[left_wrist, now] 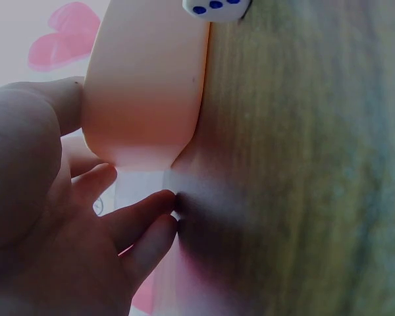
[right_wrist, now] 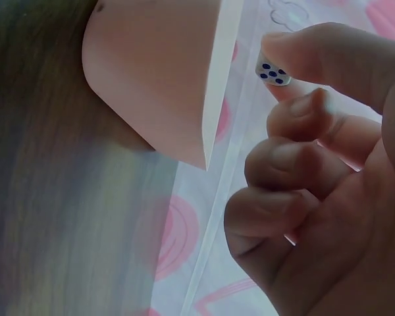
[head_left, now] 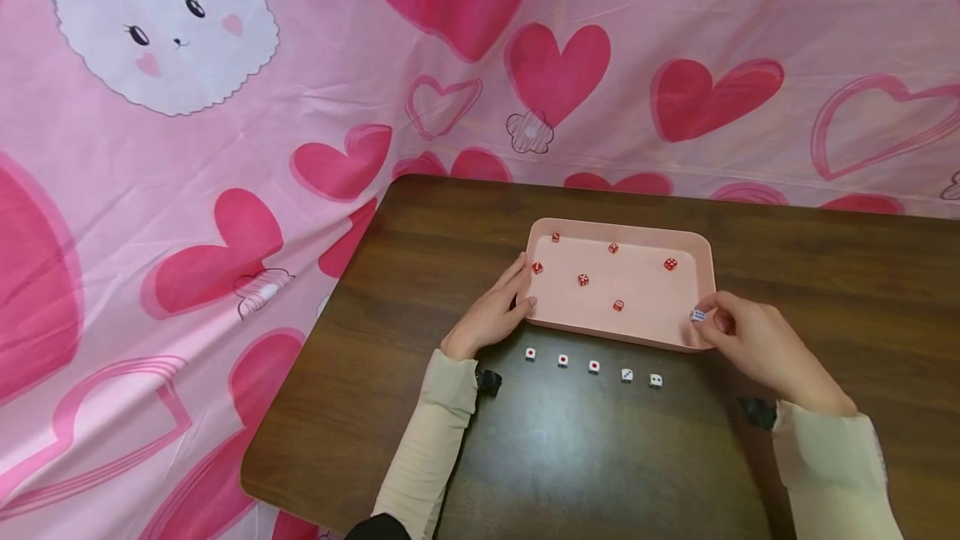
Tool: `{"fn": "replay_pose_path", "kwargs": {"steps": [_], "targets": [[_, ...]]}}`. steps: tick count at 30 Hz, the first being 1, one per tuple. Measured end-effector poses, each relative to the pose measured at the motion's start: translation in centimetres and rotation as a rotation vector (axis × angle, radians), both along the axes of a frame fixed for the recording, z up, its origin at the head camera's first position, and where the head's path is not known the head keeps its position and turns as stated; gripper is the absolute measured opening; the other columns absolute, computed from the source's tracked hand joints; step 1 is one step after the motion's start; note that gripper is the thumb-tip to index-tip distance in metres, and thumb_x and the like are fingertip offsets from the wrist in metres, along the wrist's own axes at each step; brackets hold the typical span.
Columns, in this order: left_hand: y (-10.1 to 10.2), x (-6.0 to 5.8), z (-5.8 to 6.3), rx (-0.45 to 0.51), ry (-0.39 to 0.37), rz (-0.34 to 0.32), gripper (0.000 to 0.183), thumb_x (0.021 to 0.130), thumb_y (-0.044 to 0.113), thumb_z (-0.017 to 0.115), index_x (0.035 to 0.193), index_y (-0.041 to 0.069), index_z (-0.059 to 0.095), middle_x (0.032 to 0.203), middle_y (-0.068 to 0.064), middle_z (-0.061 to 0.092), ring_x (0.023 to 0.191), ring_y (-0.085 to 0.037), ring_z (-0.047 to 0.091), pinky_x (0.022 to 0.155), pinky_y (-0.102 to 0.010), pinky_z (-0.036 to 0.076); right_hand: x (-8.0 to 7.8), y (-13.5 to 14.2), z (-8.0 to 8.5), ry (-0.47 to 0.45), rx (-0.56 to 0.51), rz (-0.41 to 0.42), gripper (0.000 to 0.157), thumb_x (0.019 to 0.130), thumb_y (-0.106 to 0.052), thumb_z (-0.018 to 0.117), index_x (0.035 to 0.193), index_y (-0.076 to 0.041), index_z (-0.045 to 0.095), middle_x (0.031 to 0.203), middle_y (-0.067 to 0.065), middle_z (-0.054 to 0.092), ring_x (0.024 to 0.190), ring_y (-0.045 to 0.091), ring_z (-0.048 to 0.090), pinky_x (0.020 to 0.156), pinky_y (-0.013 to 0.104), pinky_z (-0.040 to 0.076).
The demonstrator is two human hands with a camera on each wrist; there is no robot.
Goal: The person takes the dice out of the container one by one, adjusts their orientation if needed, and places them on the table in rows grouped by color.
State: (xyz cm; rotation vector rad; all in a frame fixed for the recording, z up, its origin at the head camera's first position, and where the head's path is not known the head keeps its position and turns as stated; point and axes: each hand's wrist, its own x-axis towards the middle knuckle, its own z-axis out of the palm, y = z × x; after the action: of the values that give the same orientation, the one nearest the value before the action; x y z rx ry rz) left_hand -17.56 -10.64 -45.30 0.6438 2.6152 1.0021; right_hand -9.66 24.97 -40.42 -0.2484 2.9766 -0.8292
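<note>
My right hand (head_left: 765,348) pinches a white die with blue pips (right_wrist: 272,74) between thumb and forefinger, over the right front corner of a pink tray (head_left: 697,273). In the right wrist view the other fingers are curled in. My left hand (head_left: 487,317) holds the tray's left front corner, thumb at the rim and fingers along the outer left side. Inside the tray lie several red dice, among them one near the middle (head_left: 583,280) and one at the right (head_left: 671,264). Several white dice stand in a row before the tray, from the leftmost die (head_left: 530,354) to the rightmost die (head_left: 656,380).
Tray and dice stand on a dark brown wooden table (head_left: 375,332) with a rounded left corner. Pink cloth (head_left: 337,48) printed with hearts hangs behind the table and along its left side. Each wrist wears a black device, such as the left one (head_left: 489,382).
</note>
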Motion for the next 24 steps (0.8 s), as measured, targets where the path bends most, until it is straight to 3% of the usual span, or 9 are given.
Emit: {"fn": "replay_pose_path", "kwargs": {"steps": [5,15,24], "targets": [[0.1,0.0,0.0,0.002,0.006,-0.002,0.063,0.100,0.031,0.048,0.154,0.014,0.021,0.164,0.010,0.006,0.149,-0.008,0.015,0.119,-0.035,0.024,0.5,0.1,-0.2,0.045,-0.006,0.010,0.019,0.087,-0.022,0.071,0.097,-0.009,0.062,0.066,-0.003,0.048,0.060,0.005,0.043,0.054,0.022,0.035],[0.3,0.0,0.1,0.001,-0.004,0.003,0.063,0.100,0.031,0.048,0.155,0.015,0.020,0.164,0.010,0.006,0.149,-0.009,0.015,0.119,-0.035,0.024,1.7,0.2,-0.2,0.026,-0.028,0.037,0.014,0.089,-0.021,0.069,0.096,-0.011,0.063,0.066,-0.005,0.045,0.059,0.002,0.039,0.052,0.021,0.032],[0.2,0.0,0.1,-0.007,-0.006,0.005,0.063,0.101,0.033,0.047,0.155,0.015,0.020,0.164,0.010,0.006,0.149,-0.008,0.015,0.119,-0.035,0.024,3.0,-0.5,-0.7,0.097,-0.028,0.052,0.013,0.084,-0.014,0.073,0.092,-0.015,0.063,0.062,-0.010,0.042,0.055,-0.002,0.036,0.051,0.021,0.030]]}}
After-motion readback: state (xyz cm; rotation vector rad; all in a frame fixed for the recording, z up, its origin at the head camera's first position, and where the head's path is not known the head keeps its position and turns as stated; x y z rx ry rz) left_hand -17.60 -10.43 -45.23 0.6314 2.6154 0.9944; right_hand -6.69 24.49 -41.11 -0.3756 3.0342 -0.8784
